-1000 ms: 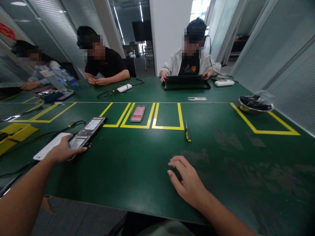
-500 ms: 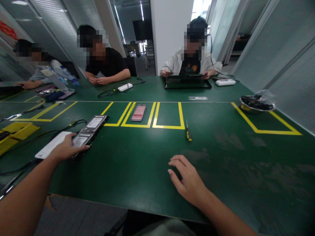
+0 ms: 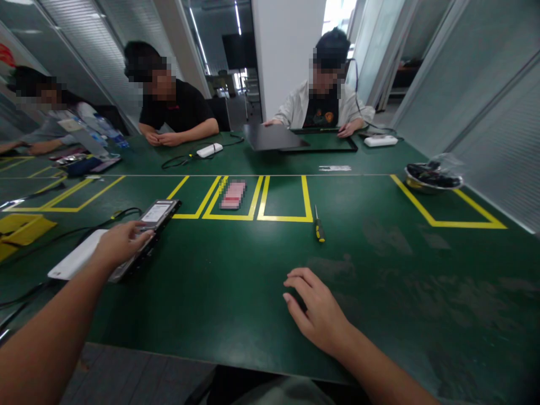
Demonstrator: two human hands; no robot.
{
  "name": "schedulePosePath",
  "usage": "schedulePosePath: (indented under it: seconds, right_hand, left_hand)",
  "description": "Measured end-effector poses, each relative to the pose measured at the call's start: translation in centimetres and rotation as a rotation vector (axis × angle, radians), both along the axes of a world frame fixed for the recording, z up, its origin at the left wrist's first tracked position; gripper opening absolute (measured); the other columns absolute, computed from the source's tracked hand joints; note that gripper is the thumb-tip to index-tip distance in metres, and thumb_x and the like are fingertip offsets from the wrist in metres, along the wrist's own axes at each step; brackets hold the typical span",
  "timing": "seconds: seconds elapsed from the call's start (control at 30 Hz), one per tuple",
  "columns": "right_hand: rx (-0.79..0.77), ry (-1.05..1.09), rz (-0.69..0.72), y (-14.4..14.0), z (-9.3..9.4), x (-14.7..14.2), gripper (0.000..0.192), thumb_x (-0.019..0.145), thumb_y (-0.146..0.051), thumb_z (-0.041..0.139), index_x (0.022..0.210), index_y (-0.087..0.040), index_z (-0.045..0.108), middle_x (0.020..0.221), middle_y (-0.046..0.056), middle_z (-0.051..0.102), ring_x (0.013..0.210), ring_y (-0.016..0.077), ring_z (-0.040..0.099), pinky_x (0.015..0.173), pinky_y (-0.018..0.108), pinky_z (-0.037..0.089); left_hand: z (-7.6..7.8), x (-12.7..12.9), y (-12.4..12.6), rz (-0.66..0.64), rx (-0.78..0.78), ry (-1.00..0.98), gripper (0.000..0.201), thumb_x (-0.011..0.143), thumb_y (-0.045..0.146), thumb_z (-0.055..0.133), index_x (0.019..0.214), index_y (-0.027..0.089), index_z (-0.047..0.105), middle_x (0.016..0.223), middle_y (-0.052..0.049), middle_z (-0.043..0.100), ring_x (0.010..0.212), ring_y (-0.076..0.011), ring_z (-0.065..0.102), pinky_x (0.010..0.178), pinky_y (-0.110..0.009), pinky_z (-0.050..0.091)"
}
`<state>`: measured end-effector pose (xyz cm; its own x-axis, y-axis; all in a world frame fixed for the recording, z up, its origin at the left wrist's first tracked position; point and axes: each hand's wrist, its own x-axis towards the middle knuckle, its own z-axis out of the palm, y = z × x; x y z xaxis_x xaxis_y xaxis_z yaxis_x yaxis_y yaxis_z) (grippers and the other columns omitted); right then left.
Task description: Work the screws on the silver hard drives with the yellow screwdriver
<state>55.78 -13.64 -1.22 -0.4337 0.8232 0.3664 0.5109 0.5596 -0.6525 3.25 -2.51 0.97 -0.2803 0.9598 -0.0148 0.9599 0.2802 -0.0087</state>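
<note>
No legible text: white label on the hard drive (image 3: 157, 212) too blurred.
</note>
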Motion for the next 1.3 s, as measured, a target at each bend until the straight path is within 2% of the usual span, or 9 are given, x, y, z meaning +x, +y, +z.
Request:
schedulePosePath:
  seconds: [0.1, 0.23, 0.53, 0.7, 0.87, 1.03, 1.13, 1.23, 1.3]
  right_hand:
    - [-0.004, 0.0, 0.006, 0.0, -0.1, 0.0, 0.02, 0.09, -0.016, 0.051, 0.109, -0.02, 0.057, 0.11, 0.01, 0.057, 0.101, 0.0221, 0.057, 0.09, 0.04, 0.051]
    - [0.005, -0.002, 0.009, 0.0, -0.2, -0.1, 0.02, 0.09, -0.016, 0.05, 0.109, -0.019, 0.057, 0.11, 0.01, 0.057, 0.101, 0.022, 0.057, 0.09, 0.039, 0.051]
    - [0.016, -0.027, 0.009, 0.0, -0.1, -0.1, 0.02, 0.09, -0.017, 0.05, 0.108, -0.02, 0.057, 0.11, 0.01, 0.057, 0.101, 0.0231, 0.057, 0.089, 0.041, 0.052]
    - [0.018, -0.031, 0.007, -0.1, 0.0, -0.1, 0.019, 0.09, -0.016, 0.049, 0.108, -0.019, 0.058, 0.109, 0.011, 0.057, 0.1, 0.0231, 0.056, 0.089, 0.041, 0.051]
    - [0.014, -0.047, 0.019, 0.0, 0.0, -0.1, 0.019, 0.091, -0.017, 0.049, 0.108, -0.018, 0.058, 0.109, 0.01, 0.057, 0.101, 0.023, 0.056, 0.09, 0.041, 0.05]
    - [0.015, -0.065, 0.025, 0.0, 0.0, -0.1, 0.019, 0.092, -0.018, 0.048, 0.109, -0.018, 0.058, 0.109, 0.01, 0.057, 0.1, 0.0231, 0.056, 0.09, 0.041, 0.05]
    - [0.012, -0.076, 0.026, 0.0, 0.0, -0.1, 0.019, 0.092, -0.018, 0.048, 0.108, -0.018, 0.058, 0.109, 0.01, 0.057, 0.1, 0.023, 0.055, 0.09, 0.041, 0.049]
    - [0.01, -0.082, 0.028, 0.0, 0.0, -0.1, 0.018, 0.092, -0.018, 0.048, 0.107, -0.017, 0.058, 0.109, 0.01, 0.056, 0.1, 0.0228, 0.055, 0.09, 0.041, 0.049]
    - [0.015, -0.084, 0.03, 0.1, -0.1, -0.1, 0.018, 0.092, -0.017, 0.048, 0.107, -0.017, 0.058, 0.109, 0.01, 0.056, 0.1, 0.0226, 0.055, 0.09, 0.04, 0.049]
  left_hand:
    - [-0.2, 1.3, 0.7, 0.014, -0.039, 0.058, 0.057, 0.091, 0.054, 0.033, 0.121, 0.016, 0.063, 0.115, -0.014, 0.067, 0.098, -0.0287, 0.061, 0.08, -0.036, 0.046]
    - [-0.8, 1.3, 1.2, 0.032, -0.059, 0.079, 0.058, 0.092, 0.053, 0.031, 0.117, 0.014, 0.066, 0.118, -0.015, 0.066, 0.098, -0.0304, 0.061, 0.079, -0.036, 0.045]
    - [-1.5, -0.5, 1.9, -0.125, -0.117, 0.187, 0.052, 0.092, 0.047, 0.032, 0.115, 0.014, 0.065, 0.119, -0.014, 0.065, 0.1, -0.0298, 0.061, 0.085, -0.038, 0.047]
    - [-1.3, -0.2, 2.0, -0.198, -0.157, 0.248, 0.048, 0.093, 0.044, 0.029, 0.114, 0.014, 0.062, 0.118, -0.016, 0.063, 0.098, -0.03, 0.06, 0.084, -0.039, 0.047]
    - [-1.0, 0.2, 2.6, -0.18, -0.234, 0.241, 0.045, 0.094, 0.041, 0.03, 0.112, 0.014, 0.06, 0.121, -0.019, 0.06, 0.101, -0.0322, 0.059, 0.083, -0.042, 0.048]
    - [-1.0, 0.6, 3.0, -0.175, -0.308, 0.287, 0.04, 0.092, 0.03, 0.031, 0.116, 0.008, 0.056, 0.125, -0.024, 0.055, 0.113, -0.0355, 0.054, 0.087, -0.046, 0.047]
    - [-0.8, 0.9, 2.8, -0.21, -0.329, 0.322, 0.04, 0.092, 0.026, 0.033, 0.118, 0.005, 0.054, 0.122, -0.025, 0.057, 0.112, -0.0353, 0.054, 0.087, -0.046, 0.047]
    - [-0.2, 1.5, 2.7, -0.226, -0.349, 0.34, 0.036, 0.09, 0.025, 0.035, 0.112, 0.005, 0.057, 0.116, -0.025, 0.059, 0.108, -0.036, 0.055, 0.084, -0.047, 0.047]
    - [0.2, 1.8, 2.8, -0.244, -0.302, 0.282, 0.034, 0.088, 0.024, 0.037, 0.106, 0.004, 0.058, 0.112, -0.026, 0.061, 0.105, -0.037, 0.056, 0.083, -0.049, 0.047]
